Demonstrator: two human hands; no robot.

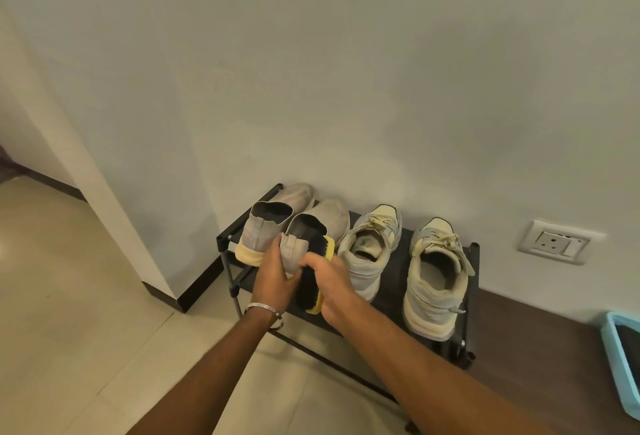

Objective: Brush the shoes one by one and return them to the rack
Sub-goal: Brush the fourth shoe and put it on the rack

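A low black shoe rack (472, 261) stands against the wall with several shoes on its top shelf. My left hand (273, 278) grips the heel of a grey slip-on shoe (329, 218), second from the left. My right hand (327, 277) holds a brush (320, 261) with a yellow back and black bristles, pressed against that shoe's right side near the heel. The other grey slip-on (273, 218) sits at the far left. Two pale lace-up sneakers, one in the middle (372, 251) and one at the right (436, 275), rest beside them.
A white wall corner (114, 199) with dark skirting juts out left of the rack. A wall socket (561, 242) is low on the right. A light blue basket (620, 358) sits on the dark floor strip at the right edge. Pale floor tiles (69, 313) lie on the left.
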